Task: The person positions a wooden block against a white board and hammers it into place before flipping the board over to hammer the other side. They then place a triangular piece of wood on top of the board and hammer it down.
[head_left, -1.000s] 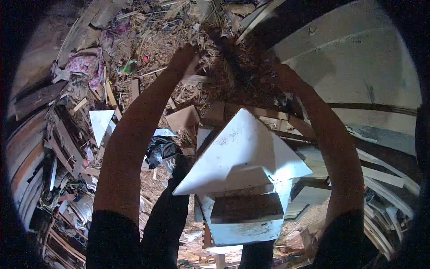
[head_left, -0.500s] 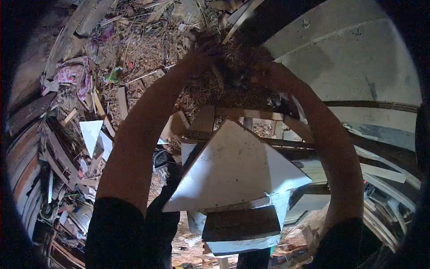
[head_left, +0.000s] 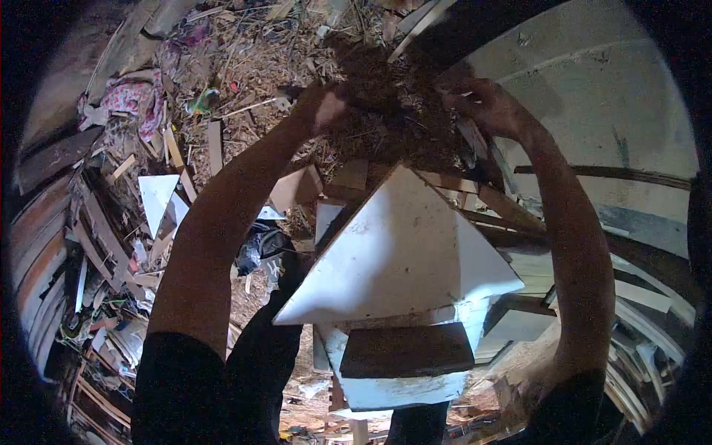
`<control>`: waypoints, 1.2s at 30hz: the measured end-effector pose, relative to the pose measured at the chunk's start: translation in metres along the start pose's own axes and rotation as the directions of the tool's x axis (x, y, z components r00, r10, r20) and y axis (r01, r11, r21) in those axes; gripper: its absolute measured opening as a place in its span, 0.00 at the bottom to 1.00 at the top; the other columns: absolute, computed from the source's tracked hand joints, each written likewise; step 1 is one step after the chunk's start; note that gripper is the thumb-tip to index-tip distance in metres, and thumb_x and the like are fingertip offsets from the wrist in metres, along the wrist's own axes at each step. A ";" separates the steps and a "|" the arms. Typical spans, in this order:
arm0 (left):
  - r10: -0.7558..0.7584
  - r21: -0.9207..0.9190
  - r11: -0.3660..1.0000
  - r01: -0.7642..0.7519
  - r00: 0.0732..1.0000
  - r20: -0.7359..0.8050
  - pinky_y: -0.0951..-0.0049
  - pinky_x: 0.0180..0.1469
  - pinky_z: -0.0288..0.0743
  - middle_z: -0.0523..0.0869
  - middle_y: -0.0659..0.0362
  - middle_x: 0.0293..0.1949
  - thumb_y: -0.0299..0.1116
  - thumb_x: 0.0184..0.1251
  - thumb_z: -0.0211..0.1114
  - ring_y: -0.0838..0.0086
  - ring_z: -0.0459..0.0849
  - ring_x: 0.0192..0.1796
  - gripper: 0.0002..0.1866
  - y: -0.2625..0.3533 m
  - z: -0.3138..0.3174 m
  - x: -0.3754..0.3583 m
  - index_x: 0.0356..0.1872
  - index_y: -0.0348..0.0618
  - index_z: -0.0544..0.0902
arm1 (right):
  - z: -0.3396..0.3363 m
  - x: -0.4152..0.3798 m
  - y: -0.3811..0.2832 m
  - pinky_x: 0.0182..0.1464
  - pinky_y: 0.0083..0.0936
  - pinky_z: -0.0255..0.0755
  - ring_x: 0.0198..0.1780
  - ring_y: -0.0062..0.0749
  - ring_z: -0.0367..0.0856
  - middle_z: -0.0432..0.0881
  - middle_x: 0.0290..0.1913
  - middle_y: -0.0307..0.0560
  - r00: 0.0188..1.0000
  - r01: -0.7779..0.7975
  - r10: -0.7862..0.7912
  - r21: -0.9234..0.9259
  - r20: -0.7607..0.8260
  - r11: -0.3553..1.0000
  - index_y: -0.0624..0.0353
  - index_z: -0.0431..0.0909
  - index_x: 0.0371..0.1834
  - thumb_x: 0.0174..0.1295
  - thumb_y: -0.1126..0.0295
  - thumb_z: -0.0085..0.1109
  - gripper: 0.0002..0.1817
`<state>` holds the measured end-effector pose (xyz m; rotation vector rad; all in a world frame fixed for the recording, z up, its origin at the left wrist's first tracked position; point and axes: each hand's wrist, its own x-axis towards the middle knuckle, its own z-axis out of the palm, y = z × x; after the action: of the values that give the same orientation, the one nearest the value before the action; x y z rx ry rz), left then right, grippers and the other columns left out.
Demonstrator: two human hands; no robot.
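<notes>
My left hand (head_left: 326, 109) is low over the wood shavings and straw (head_left: 363, 141), its fingers mostly lost in shadow. On the other side, my right hand (head_left: 489, 110) is near the pale panel wall with its fingers curled in. A small light speck shows at those fingers, and I cannot tell what they hold. Between my forearms, closer to me, lies a white board (head_left: 400, 252) with a pointed far corner. A dark wooden block (head_left: 408, 350) rests at its near edge.
Wood offcuts (head_left: 297, 189) lie around the white board. Pink patterned cloth (head_left: 133, 104), a white triangular piece (head_left: 157, 200) and a small green wrapper (head_left: 202, 102) are to the left. A curved pale panel (head_left: 578, 111) stands at the right, with stacked strips (head_left: 645, 297) below it.
Both hands have drawn back from the dark middle of the shavings and moved apart, the right one outward. The view has shifted slightly.
</notes>
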<state>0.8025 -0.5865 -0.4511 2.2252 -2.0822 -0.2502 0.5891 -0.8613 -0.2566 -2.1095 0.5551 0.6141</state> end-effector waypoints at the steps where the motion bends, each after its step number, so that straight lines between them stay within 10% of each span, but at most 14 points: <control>1: -0.006 0.004 1.000 0.006 1.000 -0.001 0.57 0.51 0.81 0.84 0.53 0.54 0.44 0.75 0.56 0.56 0.83 0.55 0.18 -0.004 -0.004 -0.004 0.53 0.42 0.82 | -0.005 -0.005 -0.006 0.64 0.39 0.76 0.57 0.42 0.85 0.85 0.59 0.54 0.997 0.011 -0.014 -0.034 -0.072 0.999 0.56 0.80 0.66 0.72 0.44 0.59 0.30; 3: -0.368 -0.362 0.768 0.528 0.827 0.424 0.52 0.57 0.79 0.84 0.42 0.56 0.42 0.75 0.59 0.50 0.84 0.56 0.18 0.002 -0.065 -0.011 0.58 0.42 0.81 | -0.017 -0.011 -0.014 0.63 0.40 0.76 0.57 0.40 0.85 0.86 0.57 0.53 0.988 0.071 -0.080 -0.076 -0.130 0.995 0.55 0.81 0.63 0.72 0.44 0.59 0.29; 7: -0.332 -0.213 0.916 0.339 0.941 0.071 0.54 0.39 0.82 0.85 0.49 0.46 0.37 0.74 0.59 0.48 0.87 0.39 0.15 0.001 -0.108 -0.058 0.57 0.48 0.84 | -0.032 -0.032 -0.024 0.62 0.39 0.75 0.57 0.40 0.85 0.87 0.55 0.52 0.976 0.061 -0.075 -0.075 -0.205 0.995 0.57 0.83 0.59 0.74 0.43 0.56 0.28; 13: -0.462 -0.195 0.886 0.421 0.843 -0.275 0.57 0.38 0.79 0.85 0.52 0.43 0.30 0.74 0.58 0.54 0.87 0.39 0.13 -0.018 -0.107 -0.128 0.53 0.49 0.86 | -0.040 -0.063 -0.036 0.64 0.33 0.72 0.53 0.38 0.85 0.88 0.51 0.51 0.939 0.228 -0.211 0.033 -0.270 0.973 0.59 0.83 0.59 0.75 0.47 0.56 0.26; 21: -0.919 -0.206 0.393 0.896 0.374 -0.123 0.47 0.47 0.81 0.90 0.48 0.45 0.56 0.75 0.57 0.46 0.88 0.48 0.21 0.047 -0.197 -0.168 0.48 0.53 0.88 | -0.068 -0.112 -0.046 0.61 0.34 0.74 0.53 0.37 0.85 0.88 0.49 0.52 0.827 0.294 -0.350 -0.193 -0.439 0.936 0.60 0.83 0.59 0.74 0.47 0.58 0.26; 25: -0.872 -0.377 0.490 0.786 0.441 -0.212 0.45 0.48 0.80 0.89 0.42 0.37 0.61 0.74 0.55 0.41 0.88 0.45 0.25 0.056 -0.207 -0.218 0.48 0.53 0.89 | -0.106 -0.153 -0.059 0.60 0.33 0.75 0.55 0.40 0.85 0.88 0.50 0.58 0.616 0.297 -0.490 -0.393 -0.617 0.870 0.60 0.83 0.59 0.74 0.51 0.59 0.24; 29: -0.955 -0.414 0.295 0.861 0.254 -0.152 0.46 0.49 0.80 0.88 0.40 0.40 0.59 0.75 0.56 0.40 0.87 0.48 0.25 0.104 -0.263 -0.228 0.48 0.49 0.89 | -0.150 -0.221 -0.094 0.62 0.32 0.74 0.58 0.31 0.83 0.87 0.58 0.50 0.572 0.353 -0.593 -0.482 -0.567 0.802 0.59 0.82 0.63 0.77 0.53 0.56 0.23; 31: -0.913 -0.331 0.404 0.853 0.354 -0.202 0.46 0.50 0.80 0.88 0.40 0.42 0.59 0.75 0.56 0.40 0.86 0.49 0.26 0.113 -0.279 -0.246 0.51 0.50 0.89 | -0.160 -0.264 -0.112 0.61 0.33 0.75 0.57 0.31 0.83 0.88 0.55 0.49 0.489 0.242 -0.678 -0.661 -0.549 0.710 0.58 0.83 0.62 0.77 0.54 0.56 0.22; 36: -0.914 -0.457 0.406 0.792 0.356 -0.194 0.48 0.49 0.80 0.88 0.39 0.45 0.56 0.73 0.60 0.40 0.87 0.49 0.23 0.169 -0.333 -0.272 0.50 0.49 0.89 | -0.104 -0.341 -0.129 0.58 0.32 0.76 0.53 0.34 0.85 0.89 0.51 0.51 0.433 0.360 -0.588 -0.467 -0.683 0.808 0.59 0.84 0.60 0.76 0.52 0.57 0.23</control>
<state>0.6787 -0.3442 -0.0775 2.6237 -0.4067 -0.0855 0.4212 -0.8206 0.0805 -2.5828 0.2972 -0.7383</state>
